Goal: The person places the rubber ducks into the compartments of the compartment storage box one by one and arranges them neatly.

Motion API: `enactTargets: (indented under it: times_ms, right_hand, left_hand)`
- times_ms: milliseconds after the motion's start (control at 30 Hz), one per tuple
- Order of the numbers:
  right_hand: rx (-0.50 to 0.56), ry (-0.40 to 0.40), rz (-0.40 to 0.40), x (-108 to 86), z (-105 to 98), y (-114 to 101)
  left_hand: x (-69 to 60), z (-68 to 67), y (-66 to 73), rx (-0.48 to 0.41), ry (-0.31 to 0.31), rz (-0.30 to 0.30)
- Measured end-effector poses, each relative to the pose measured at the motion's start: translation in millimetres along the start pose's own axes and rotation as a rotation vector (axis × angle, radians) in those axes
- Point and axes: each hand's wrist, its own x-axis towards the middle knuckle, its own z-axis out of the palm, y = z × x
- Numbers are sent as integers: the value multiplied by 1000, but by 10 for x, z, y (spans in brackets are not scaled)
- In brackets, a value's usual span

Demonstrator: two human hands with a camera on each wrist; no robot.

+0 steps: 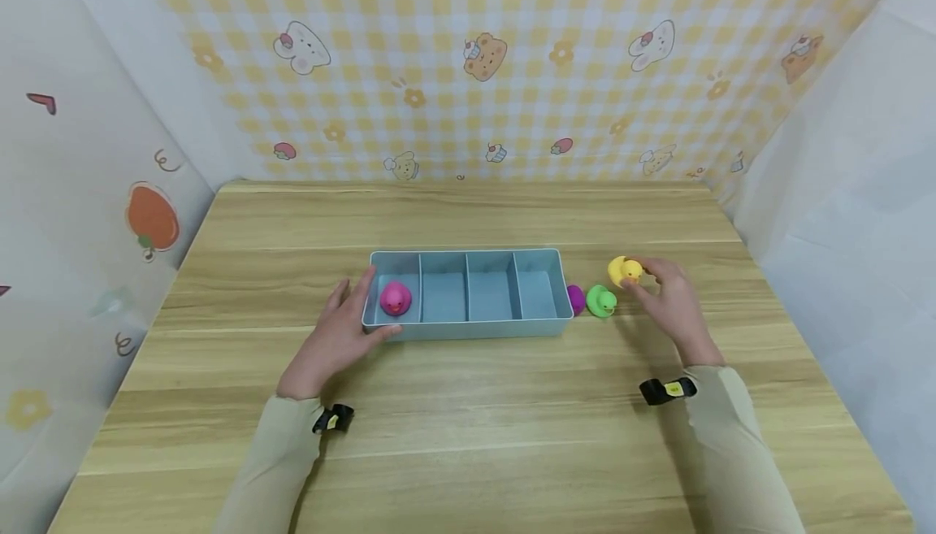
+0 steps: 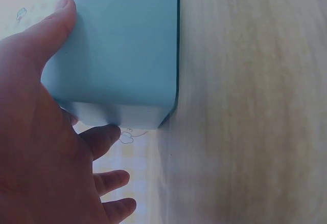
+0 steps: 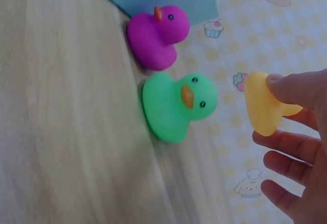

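- The desk (image 1: pixel 453 436) is the broad, flat support under everything.
- The blue box (image 1: pixel 468 329) stands upright near the desk's middle, its four compartments in a row, open side up, so each can be reached from above.
- The left hand (image 1: pixel 340 335) spans the box's left end, fingers loosely spread and thumb against the front wall, grasping nothing else; probably it steadies the box.
- The right hand (image 1: pixel 673 306) pinches the yellow duck (image 3: pixel 261 106) between thumb and finger, other fingers apart; the light hold seems enough to keep it off the desk.
- The pink duck (image 1: pixel 396 297) sits in the leftmost compartment, walled in.
- The green duck (image 3: pixel 176 106) and purple duck (image 3: pixel 156 37) sit beside the box's right end, within right-hand reach.
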Motion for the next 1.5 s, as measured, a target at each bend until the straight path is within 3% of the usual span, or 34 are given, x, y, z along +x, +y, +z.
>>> enactTargets:
  times_ms: [200, 667, 1267, 1500]
  right_hand:
    - [26, -2, -7, 59, 40, -118]
    - [78, 30, -129, 95, 259, -331]
    - [167, -61, -155, 163, 426, -663]
    - [116, -111, -181, 227, 480, -817]
  left_hand:
    - [10, -7, -13, -2, 1, -5]
    - [-6, 2, -11, -6, 1, -6]
    - [-1, -4, -2, -4, 1, -1]
    - [2, 5, 4, -11, -4, -8]
